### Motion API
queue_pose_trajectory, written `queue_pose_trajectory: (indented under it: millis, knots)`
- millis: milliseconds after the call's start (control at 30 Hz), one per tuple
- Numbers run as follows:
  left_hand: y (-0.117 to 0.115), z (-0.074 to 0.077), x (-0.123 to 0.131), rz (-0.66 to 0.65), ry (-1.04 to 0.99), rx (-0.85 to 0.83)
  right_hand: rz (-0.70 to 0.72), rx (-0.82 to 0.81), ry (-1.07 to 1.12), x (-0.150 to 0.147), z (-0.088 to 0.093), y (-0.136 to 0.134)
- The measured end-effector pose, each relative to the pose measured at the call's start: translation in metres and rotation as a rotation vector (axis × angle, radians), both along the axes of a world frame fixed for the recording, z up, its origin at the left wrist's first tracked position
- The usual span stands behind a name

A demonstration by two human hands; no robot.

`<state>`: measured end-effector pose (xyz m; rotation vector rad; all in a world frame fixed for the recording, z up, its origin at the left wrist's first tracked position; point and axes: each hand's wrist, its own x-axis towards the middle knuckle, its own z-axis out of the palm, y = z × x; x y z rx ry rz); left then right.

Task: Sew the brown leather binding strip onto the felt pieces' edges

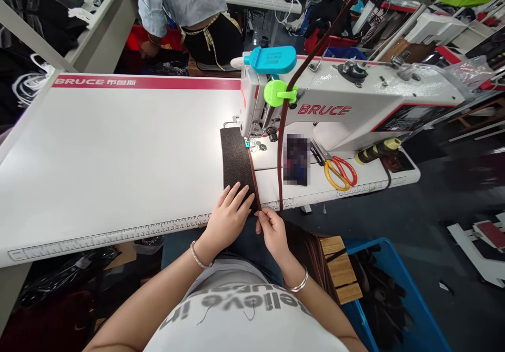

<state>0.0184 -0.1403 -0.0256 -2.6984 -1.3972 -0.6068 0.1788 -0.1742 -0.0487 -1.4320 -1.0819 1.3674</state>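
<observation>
A dark fabric strip (237, 157) lies on the white sewing table, its far end by the presser foot (248, 143) of the sewing machine (327, 104). Along its right edge runs a narrow brown binding (254, 176). My left hand (231, 212) rests flat on the near part of the fabric, fingers stretched out. Pinched between the thumb and fingers of my right hand (272, 230) is the binding at the table's front edge. A longer brown strip (281, 152) hangs down in front of the machine, right of the fabric.
Scissors (339, 172) with orange and red handles lie right of a pixelated dark patch (296, 160). A thread cone (379, 151) lies beyond them. At lower right stands a blue bin (418, 310) of dark pieces, beside a wooden stool (341, 268). Another person (189, 4) sits behind the table.
</observation>
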Motion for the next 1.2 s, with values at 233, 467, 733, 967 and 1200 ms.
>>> queue_pose_trajectory:
  millis: [233,467,733,967,1200]
  knots:
    - [0.001,0.002,0.001,0.002,-0.023,-0.021,-0.003,-0.005,-0.033,0.001,0.003,0.002]
    - [0.000,-0.005,0.001,0.030,-0.041,-0.009,-0.025,0.020,-0.125,0.002,0.000,0.002]
    - [0.003,-0.009,-0.006,-0.004,-0.078,0.015,-0.093,-0.014,-0.146,0.010,-0.014,0.002]
    - [0.023,0.016,-0.028,-0.116,-0.203,-0.230,-0.106,-0.031,-0.143,0.010,-0.009,0.004]
    - [0.192,0.063,-0.068,0.127,-0.308,-0.553,-0.006,-0.061,-0.065,0.016,-0.005,0.010]
